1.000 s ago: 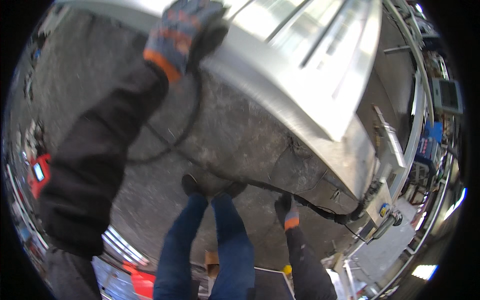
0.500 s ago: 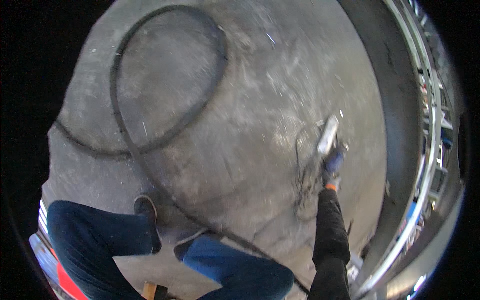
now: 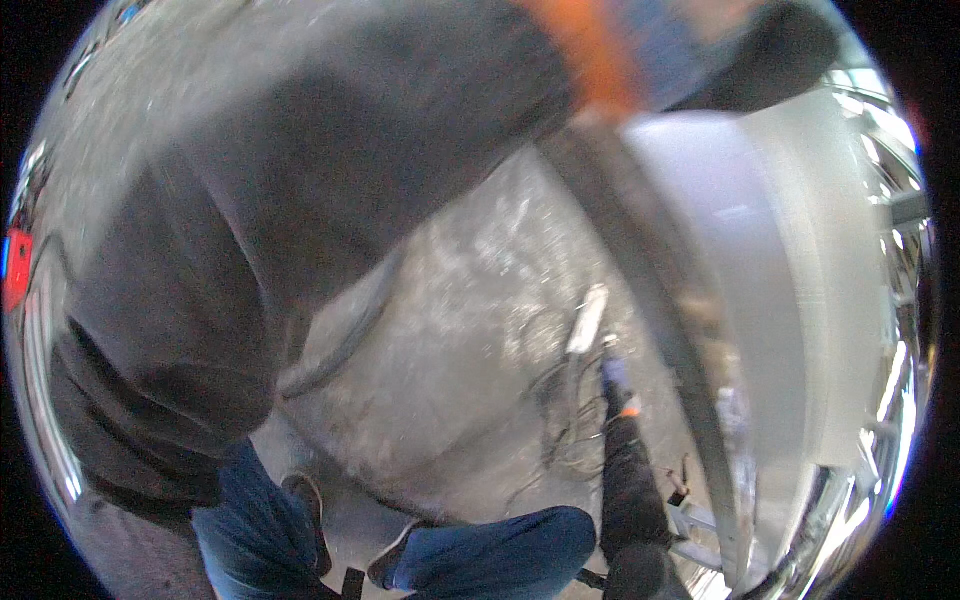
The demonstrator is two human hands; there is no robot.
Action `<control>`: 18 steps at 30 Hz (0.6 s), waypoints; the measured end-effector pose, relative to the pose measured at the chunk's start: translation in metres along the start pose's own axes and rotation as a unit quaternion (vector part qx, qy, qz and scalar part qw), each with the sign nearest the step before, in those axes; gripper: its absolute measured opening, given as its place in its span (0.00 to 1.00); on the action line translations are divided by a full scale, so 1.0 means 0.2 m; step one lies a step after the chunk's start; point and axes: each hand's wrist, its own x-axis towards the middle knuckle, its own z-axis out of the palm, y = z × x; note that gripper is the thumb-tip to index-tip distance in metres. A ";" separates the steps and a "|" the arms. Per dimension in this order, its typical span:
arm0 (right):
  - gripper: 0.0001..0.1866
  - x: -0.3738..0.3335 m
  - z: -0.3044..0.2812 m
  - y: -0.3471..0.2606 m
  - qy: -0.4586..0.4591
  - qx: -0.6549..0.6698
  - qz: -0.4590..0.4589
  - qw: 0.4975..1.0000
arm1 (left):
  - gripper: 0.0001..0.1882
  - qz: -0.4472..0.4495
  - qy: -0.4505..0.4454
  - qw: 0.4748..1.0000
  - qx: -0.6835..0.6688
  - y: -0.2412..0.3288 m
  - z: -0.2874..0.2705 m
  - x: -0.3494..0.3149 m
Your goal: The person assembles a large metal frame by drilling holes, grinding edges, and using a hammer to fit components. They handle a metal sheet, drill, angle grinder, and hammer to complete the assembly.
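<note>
Across the middle of the view spreads a grey floor (image 3: 460, 350), scuffed and paler in patches, inside a workshop-like room whose edges bend round the rim. Along the right stands a large pale panel (image 3: 835, 300), smooth and curved, with a darker grey band (image 3: 650, 270) down its near side. Beyond it, bright strips and metal parts (image 3: 898, 375) crowd the far rim. A dark hose (image 3: 355, 338) lies on the floor, partly hidden by the left sleeve (image 3: 330, 170), and thin cord loops (image 3: 568, 435) lie near the right hand (image 3: 615, 375). At the left edge sits a red case (image 3: 18, 268); any marking on it is too small to read.

The left arm rises from the lower left and crosses the upper view, elbow bent. Its left hand (image 3: 685, 55), gloved in blue-grey with an orange cuff, is blurred at the top, over the panel's upper end; whether it touches the panel, and how its grip stands, I cannot tell. The right arm reaches straight forward and down to the floor. Its gloved hand is just beside a white, bar-shaped thing (image 3: 588, 320) lying there; whether that grip is apart or closed cannot be made out.

Below, blue-trousered legs (image 3: 500, 550) are bent at the knees.
</note>
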 end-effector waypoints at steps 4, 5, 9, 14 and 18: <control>0.18 -0.40 -0.05 -0.29 -0.070 0.227 0.149 0.960 | 0.20 -0.028 -0.004 0.999 -0.040 -0.07 0.09 0.18; 0.22 -0.50 -0.10 -0.44 -0.133 0.251 0.087 0.955 | 0.19 -0.046 -0.049 0.998 0.003 -0.09 0.08 0.19; 0.32 -0.95 -0.44 -1.14 -0.262 0.228 0.028 0.937 | 0.17 -0.129 -0.109 0.984 -0.050 -0.05 0.03 0.28; 0.35 -1.38 -1.12 -1.84 -0.389 0.215 -0.013 0.896 | 0.17 -0.204 -0.268 0.940 -0.052 0.05 -0.08 0.49; 0.28 -1.56 -1.75 -2.12 -0.426 0.296 -0.029 0.855 | 0.06 -0.278 -0.455 0.844 -0.057 -0.01 -0.03 0.71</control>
